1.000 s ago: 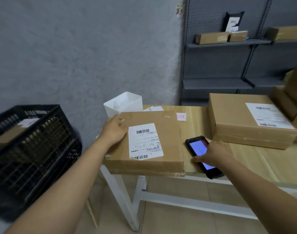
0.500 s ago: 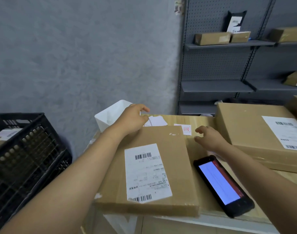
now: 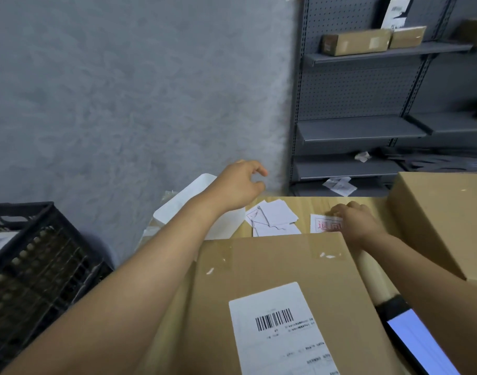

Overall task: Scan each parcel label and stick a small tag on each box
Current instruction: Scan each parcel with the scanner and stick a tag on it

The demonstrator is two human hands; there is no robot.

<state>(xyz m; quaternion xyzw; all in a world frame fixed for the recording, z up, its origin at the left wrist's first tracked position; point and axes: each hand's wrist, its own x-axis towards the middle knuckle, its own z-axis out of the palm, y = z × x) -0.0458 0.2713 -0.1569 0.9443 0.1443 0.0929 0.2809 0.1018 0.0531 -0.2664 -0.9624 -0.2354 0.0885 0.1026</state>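
Phone [image 3: 418,345] cut off at lower right, screen lit. Tag [image 3: 325,224] on table [image 3: 307,205] beyond box [image 3: 280,269], red print half hidden under right hand [image 3: 358,221]; fingers curled onto it, grip unclear. Left hand [image 3: 238,186] over white bin [image 3: 186,204], fingers loosely curled, holding nothing. Since half a second ago: view closer, right hand now reaching tag.

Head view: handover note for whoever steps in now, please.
Left hand: hovers above the white bin, fingers loosely curled, holding nothing.
Right hand: fingertips on the red-printed tag on the table.
Nearest box: label faces up, no tag visible on it.
Scanner lies right of it, screen lit.
Left: stick the tag, then do the large box.
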